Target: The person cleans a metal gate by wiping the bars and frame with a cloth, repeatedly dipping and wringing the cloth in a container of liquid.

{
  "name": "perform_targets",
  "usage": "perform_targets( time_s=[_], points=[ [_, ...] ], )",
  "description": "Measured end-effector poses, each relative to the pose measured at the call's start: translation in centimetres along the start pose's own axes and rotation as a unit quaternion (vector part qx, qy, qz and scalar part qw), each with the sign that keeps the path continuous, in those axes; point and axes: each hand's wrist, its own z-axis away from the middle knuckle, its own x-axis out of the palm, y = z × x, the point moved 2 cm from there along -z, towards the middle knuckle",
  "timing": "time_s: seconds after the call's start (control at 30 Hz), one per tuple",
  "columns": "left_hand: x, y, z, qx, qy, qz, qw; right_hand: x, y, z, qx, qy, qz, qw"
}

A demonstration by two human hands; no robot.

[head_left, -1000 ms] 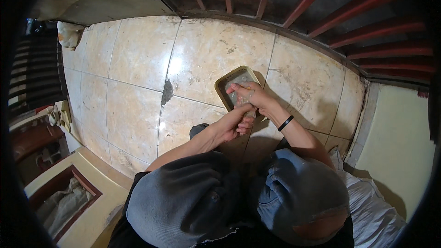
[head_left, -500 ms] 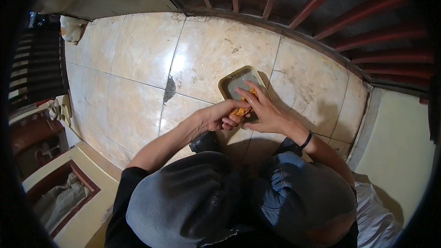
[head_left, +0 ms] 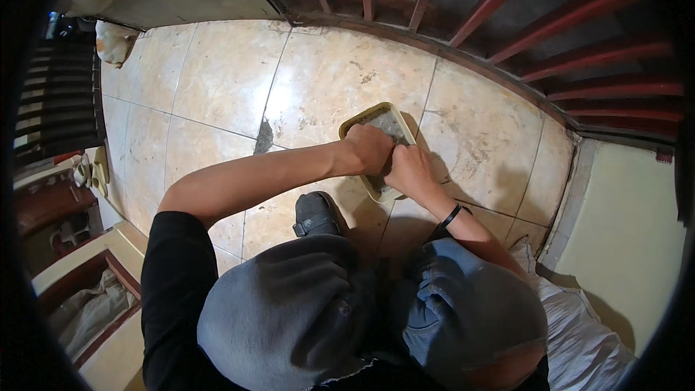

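Note:
A small cream rectangular tub (head_left: 365, 110) holding murky greyish water stands on the tiled floor ahead of my knees. Over it, my left hand (head_left: 371, 148) is closed in a fist, knuckles up. My right hand (head_left: 411, 171), with a black band on its wrist, is also closed and presses against the left at the tub's right side. The orange cloth that both hands held a moment ago is now hidden inside the fists.
Cream floor tiles (head_left: 210, 137) with dirt stains and a dark damaged patch surround the tub. A red-brown barred gate (head_left: 499, 0) runs along the far right. My dark sandal (head_left: 316, 213) is near the tub. White sacking (head_left: 579, 311) lies lower right; a wooden-framed cabinet (head_left: 94, 304) stands left.
Both hands have tightened into fists, and the orange cloth has gone out of sight. My left elbow has swung up and outward, while the tub stays on the floor.

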Motion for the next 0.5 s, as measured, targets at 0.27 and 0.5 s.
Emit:
perform_targets(
  time_s=[0.27,0.5],
  points=[
    [0.1,-0.6,0.3,0.194,0.161,-0.134,0.958,1.5,0.6,-0.3,-0.064,0.003,-0.263,0.963],
    [1.4,-1.7,-0.3,0.263,0.225,-0.166,0.923,1.4,-0.2,1.0,0.228,-0.278,-0.554,0.751]
  ],
)
